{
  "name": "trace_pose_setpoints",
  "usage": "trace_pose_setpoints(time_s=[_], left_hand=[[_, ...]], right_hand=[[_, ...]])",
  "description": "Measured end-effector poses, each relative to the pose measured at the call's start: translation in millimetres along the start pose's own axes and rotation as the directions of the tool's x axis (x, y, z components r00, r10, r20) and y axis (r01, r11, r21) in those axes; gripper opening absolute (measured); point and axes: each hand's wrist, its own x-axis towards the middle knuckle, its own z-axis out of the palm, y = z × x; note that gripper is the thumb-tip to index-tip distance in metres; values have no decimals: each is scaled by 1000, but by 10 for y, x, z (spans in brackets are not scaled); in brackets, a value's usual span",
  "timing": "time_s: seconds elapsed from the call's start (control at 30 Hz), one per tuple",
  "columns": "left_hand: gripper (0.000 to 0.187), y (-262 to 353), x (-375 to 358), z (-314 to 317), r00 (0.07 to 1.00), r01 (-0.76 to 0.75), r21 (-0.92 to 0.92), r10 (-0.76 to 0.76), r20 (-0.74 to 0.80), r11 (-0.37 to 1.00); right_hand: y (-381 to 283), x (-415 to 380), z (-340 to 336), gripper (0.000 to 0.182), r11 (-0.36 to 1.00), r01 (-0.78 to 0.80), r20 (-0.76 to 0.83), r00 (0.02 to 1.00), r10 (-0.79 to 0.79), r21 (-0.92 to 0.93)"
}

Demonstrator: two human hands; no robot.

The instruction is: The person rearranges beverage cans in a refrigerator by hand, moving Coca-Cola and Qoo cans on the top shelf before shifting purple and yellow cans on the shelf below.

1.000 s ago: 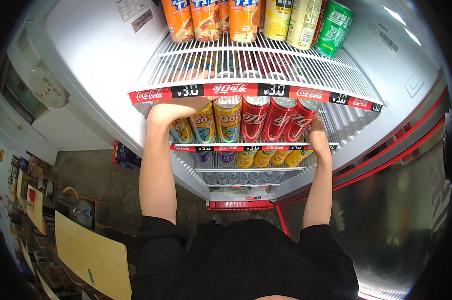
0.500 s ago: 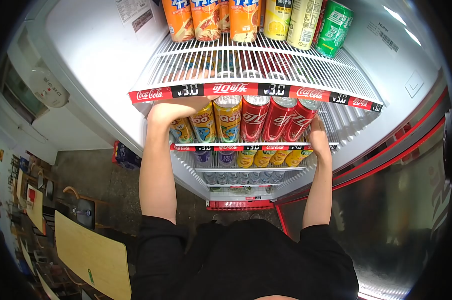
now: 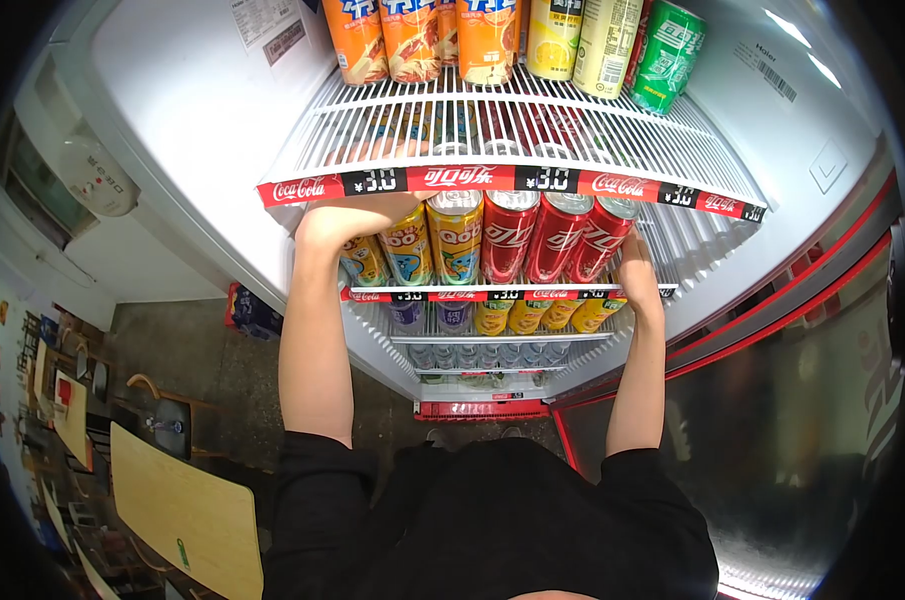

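Observation:
My left hand point(image 3: 373, 208) reaches in under the top wire shelf point(image 3: 423, 125), above the yellow Qoo cans point(image 3: 406, 250); its fingers are mostly hidden by the shelf and its price strip. Several red Coca-Cola cans point(image 3: 510, 240) stand upright beside the yellow ones on the second shelf. At the right end of that row, my right hand point(image 3: 637, 268) is against the side of the rightmost red can point(image 3: 603, 240). Its fingertips are out of sight behind the can, so its grip does not show.
Orange cans point(image 3: 488, 40), yellow cans and a green can point(image 3: 669, 58) stand on the top shelf. Lower shelves hold more drinks. The open fridge door point(image 3: 773, 400) is at the right. A wooden table point(image 3: 183, 510) stands at lower left.

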Motion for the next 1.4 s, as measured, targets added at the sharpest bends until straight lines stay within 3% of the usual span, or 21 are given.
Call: trace_pose_setpoints(time_s=[0.07,0.17,0.27,0.37,0.47,0.67,0.77,0.87,0.97,1.17,1.27,1.4], left_hand=[[37,-23,7,0,999,8,46,-10,34,999],[35,26,-3,-13,999,-23,-101,21,-27,995],[35,-1,-23,46,995,-49,-78,42,-91,996],[35,-19,-8,18,1000,-17,40,17,1,999],[38,-114,-27,141,984,-102,74,112,-142,992],[37,3,0,0,1000,18,-24,-18,-2,1000],[37,-20,-36,82,993,6,-8,-7,-115,1000],[37,18,-26,6,999,27,-24,-28,-27,999],[37,18,-33,13,998,-2,-28,0,-63,1000],[38,-2,-13,18,1000,27,-11,-27,8,1000],[38,-38,-24,70,997,-24,35,27,-73,999],[39,-131,-28,140,997,-49,78,54,-61,996]], right_hand=[[-3,0,-1,52,1000,8,2,1000,-8,1],[-33,-8,7,51,1000,3,-3,1000,-3,-7],[-146,-40,12,52,999,-15,-10,1000,14,-44],[-83,-24,5,53,1000,-5,-3,1000,5,-23],[35,4,-13,54,998,-4,-7,1000,3,-68],[-139,-47,9,56,994,-65,-24,998,63,-90],[-144,-41,9,54,993,-74,-25,997,72,-87],[-66,-10,5,53,999,-27,1,1000,27,-22],[3,21,-9,52,999,30,22,999,-30,-18],[-158,-40,11,51,996,-51,-12,999,50,-69],[-170,-40,6,51,997,-44,-4,999,44,-67],[-192,-46,12,51,997,-42,-2,999,41,-59]])
